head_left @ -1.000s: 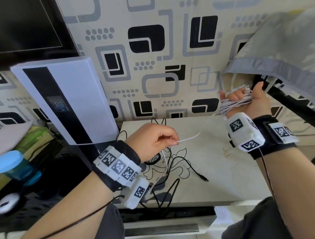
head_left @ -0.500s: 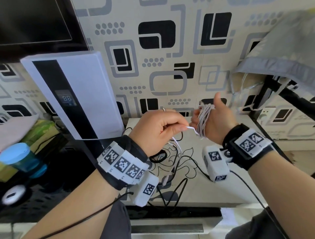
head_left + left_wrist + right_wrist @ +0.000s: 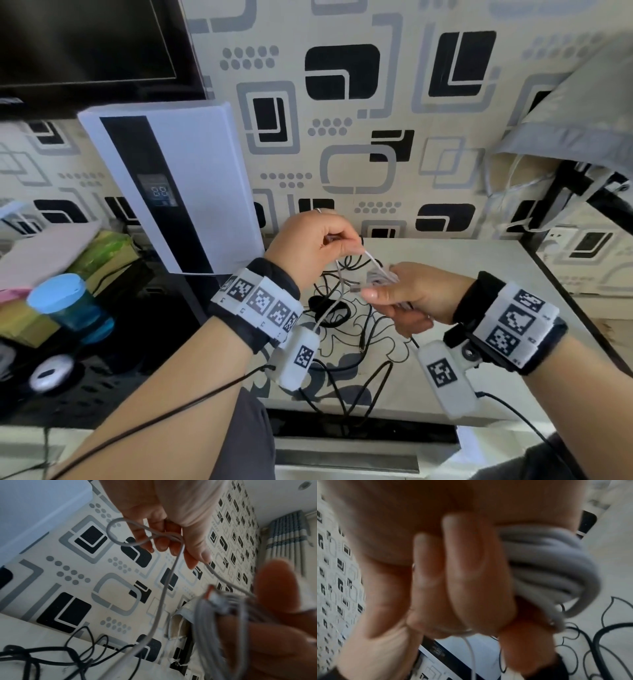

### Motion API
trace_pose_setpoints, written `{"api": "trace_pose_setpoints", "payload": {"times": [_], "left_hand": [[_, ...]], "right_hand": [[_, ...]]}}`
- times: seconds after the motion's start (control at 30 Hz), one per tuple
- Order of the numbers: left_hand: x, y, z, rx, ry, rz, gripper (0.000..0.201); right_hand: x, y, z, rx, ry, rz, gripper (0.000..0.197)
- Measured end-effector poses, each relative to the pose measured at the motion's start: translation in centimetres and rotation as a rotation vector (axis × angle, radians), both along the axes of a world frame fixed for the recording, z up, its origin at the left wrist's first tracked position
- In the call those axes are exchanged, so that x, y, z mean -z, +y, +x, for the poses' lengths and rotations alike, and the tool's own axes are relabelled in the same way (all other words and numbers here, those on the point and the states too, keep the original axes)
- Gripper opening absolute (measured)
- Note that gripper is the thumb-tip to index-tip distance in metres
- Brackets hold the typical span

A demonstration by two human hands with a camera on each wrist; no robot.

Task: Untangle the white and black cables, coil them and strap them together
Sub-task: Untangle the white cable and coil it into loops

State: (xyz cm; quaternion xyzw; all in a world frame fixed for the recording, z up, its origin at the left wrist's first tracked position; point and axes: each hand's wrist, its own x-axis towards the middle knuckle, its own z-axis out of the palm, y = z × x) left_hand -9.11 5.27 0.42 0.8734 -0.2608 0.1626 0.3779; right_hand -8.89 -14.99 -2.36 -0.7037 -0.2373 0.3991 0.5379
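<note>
While the head view gives us both hands over the pale table with black swirl drawings [image 3: 479,274], only the left wrist view lets us follow the thin white cable [image 3: 161,601] strand by strand: it makes a small open loop beside the curled fingers [image 3: 159,545] of our left hand [image 3: 308,246], is pinched between thumb and fingertips, and from there one run drops toward the table while another slants across to our right hand [image 3: 414,294]. The right wrist view adds what neither of the others shows well, the white cable wound in several thick turns around the right hand's fingers [image 3: 471,574], bulging out to one side of them. So the left hand is closed in a pinch on the free strand, and the right hand holds the coil wrapped about it, thumb laid across; the two hands sit just beside each other, joined by a short taut stretch of cable. The thin black cable [image 3: 346,387] lies in loose tangled loops on the table under and in front of the hands, touched by neither. The coil is a small blurred bundle in the head view, and the right wrist view is soft throughout, so we cannot count the turns. A tall white appliance with a black stripe [image 3: 178,185] leans against the patterned wall to the left.
</note>
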Motion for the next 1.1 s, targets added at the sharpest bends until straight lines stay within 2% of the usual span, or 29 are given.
{"api": "trace_pose_setpoints", "payload": {"times": [0.07,0.2,0.3,0.4,0.5,0.63,0.7,0.77,0.87,1.1], "left_hand": [[0.2,0.3,0.5,-0.003,0.048,0.041,0.006],[0.7,0.7,1.1,-0.033,0.127,0.074,0.007],[0.9,0.8,1.3,-0.06,0.13,0.028,0.008],[1.0,1.0,1.3,-0.085,0.252,-0.061,0.009],[0.9,1.5,1.2,-0.117,0.295,-0.144,0.017],[1.0,1.4,1.2,-0.107,0.345,-0.255,0.017],[1.3,1.1,1.3,-0.101,0.359,-0.223,0.019],[1.6,0.9,1.4,-0.109,0.36,-0.118,0.022],[1.7,0.8,1.3,-0.11,0.381,-0.05,0.028],[1.1,0.0,0.7,0.009,0.426,-0.063,0.031]], "right_hand": [[-0.4,-0.5,-0.3,-0.04,0.061,0.049,0.059],[-1.0,-2.5,0.2,-0.045,0.209,0.276,0.05],[-1.2,-3.5,0.4,-0.052,0.247,0.34,0.048],[-1.3,-4.2,0.5,-0.074,0.272,0.383,0.046],[-1.9,-5.2,0.8,-0.124,0.385,0.545,0.045],[-2.6,-6.3,0.7,-0.098,0.453,0.761,0.047],[-2.7,-6.5,0.6,-0.084,0.449,0.86,0.047],[-2.9,-6.7,0.7,-0.075,0.479,0.969,0.049],[-3.2,-7.9,1.2,-0.005,0.521,1.123,0.056],[-2.1,-9.7,2.4,0.252,0.512,1.249,0.056]]}}
